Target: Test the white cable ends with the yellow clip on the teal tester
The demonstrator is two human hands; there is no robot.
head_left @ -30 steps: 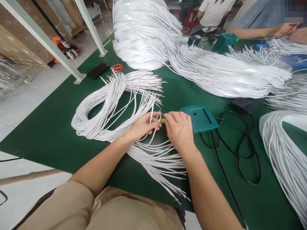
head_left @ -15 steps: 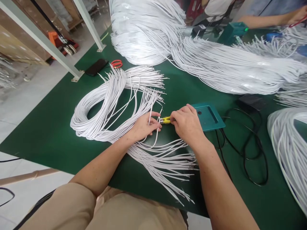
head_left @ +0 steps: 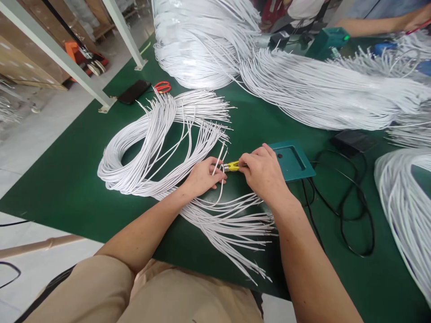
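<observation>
My left hand (head_left: 204,176) is closed on white wire (head_left: 218,157), pinching it near its ends, with one length standing up past the fingers. My right hand (head_left: 264,172) grips a small yellow tool with metal jaws (head_left: 231,166); whether it is pliers or a clip I cannot tell. The metal jaws meet the wire at my left fingertips. A looped bundle of white wires (head_left: 117,166) lies left of my hands, its loose ends fanning out above and below them. Just behind my right hand sits a teal device (head_left: 296,160) with a recessed top, partly hidden.
Big white wire bundles (head_left: 205,45) fill the back of the green table (head_left: 67,179), with another coil (head_left: 404,202) at right. Red-handled scissors (head_left: 162,87) and a black phone (head_left: 134,92) lie back left. Black cables (head_left: 357,197) loop at right. A co-worker's arm (head_left: 373,28) reaches in at the back.
The wire ends above my left fingers have shifted and now lean to the right. Both hands stay in nearly the same place, the yellow tool still at the wire.
</observation>
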